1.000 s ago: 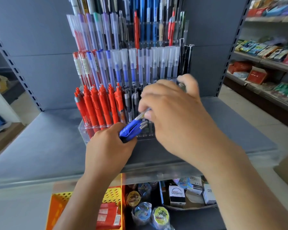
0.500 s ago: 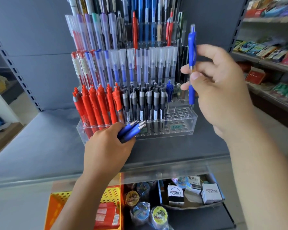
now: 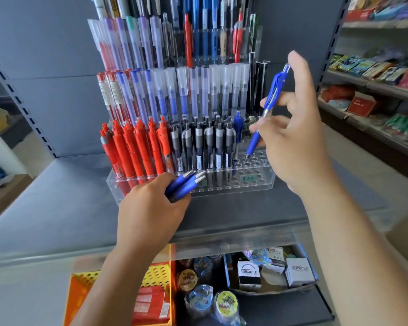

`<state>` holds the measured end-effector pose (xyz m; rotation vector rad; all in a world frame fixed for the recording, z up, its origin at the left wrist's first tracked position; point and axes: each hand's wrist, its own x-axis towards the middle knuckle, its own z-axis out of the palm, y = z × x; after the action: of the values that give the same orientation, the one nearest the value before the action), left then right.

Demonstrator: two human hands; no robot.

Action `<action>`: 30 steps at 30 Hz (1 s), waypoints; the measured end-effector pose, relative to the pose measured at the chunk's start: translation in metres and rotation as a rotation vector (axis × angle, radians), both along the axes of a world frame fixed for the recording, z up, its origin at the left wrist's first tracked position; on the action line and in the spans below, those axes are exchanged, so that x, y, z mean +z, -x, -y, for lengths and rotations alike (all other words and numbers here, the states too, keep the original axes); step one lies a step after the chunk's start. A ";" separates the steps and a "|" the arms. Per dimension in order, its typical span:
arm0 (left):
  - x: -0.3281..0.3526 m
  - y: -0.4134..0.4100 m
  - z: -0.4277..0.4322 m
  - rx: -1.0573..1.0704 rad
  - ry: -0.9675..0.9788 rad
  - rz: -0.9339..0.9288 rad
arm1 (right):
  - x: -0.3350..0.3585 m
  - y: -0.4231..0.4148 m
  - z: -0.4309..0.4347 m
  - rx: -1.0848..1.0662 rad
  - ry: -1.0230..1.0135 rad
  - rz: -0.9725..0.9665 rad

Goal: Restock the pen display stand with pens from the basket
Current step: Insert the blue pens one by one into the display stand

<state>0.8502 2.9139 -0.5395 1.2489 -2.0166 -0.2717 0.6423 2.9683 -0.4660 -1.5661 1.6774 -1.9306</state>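
A clear tiered pen display stand (image 3: 257, 182) sits on the grey shelf, its front row holding red pens (image 3: 137, 149), grey-black pens (image 3: 207, 147) and one blue pen (image 3: 238, 124). My right hand (image 3: 295, 142) pinches a single blue pen (image 3: 266, 109), tilted, its tip just above the empty holes at the stand's right front. My left hand (image 3: 151, 208) grips a small bunch of blue pens (image 3: 186, 182) in front of the stand's base, tips pointing up and right.
Below the grey shelf (image 3: 57, 203) stand an orange perforated basket (image 3: 156, 276) with red packs, tape rolls (image 3: 199, 300) and white boxes (image 3: 249, 272). Stocked shelves (image 3: 375, 67) run along the right. A perforated upright (image 3: 21, 102) rises at the left.
My right hand took one blue pen from the bunch, lifted it high to the right, then brought it down tilted so its tip nears the empty holes. The left hand stayed put.
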 end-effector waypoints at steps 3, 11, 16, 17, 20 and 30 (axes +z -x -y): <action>0.000 0.000 0.000 -0.003 0.001 0.004 | -0.003 0.001 0.002 0.005 -0.001 -0.023; -0.001 0.000 0.001 0.007 0.009 0.020 | -0.011 -0.004 0.007 -0.027 0.052 -0.044; -0.001 0.000 0.002 0.005 0.012 0.030 | -0.018 -0.006 0.012 0.000 0.048 -0.060; -0.001 0.000 0.002 0.007 0.013 0.032 | -0.019 -0.006 0.013 0.010 0.047 -0.064; -0.001 0.000 0.001 0.007 0.011 0.035 | -0.021 -0.007 0.014 0.035 0.029 -0.067; -0.001 0.000 0.001 0.008 0.016 0.044 | -0.018 -0.004 0.010 0.063 -0.026 -0.126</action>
<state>0.8497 2.9124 -0.5408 1.2623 -2.0469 -0.2258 0.6463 2.9578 -0.4844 -1.7428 1.6701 -1.8075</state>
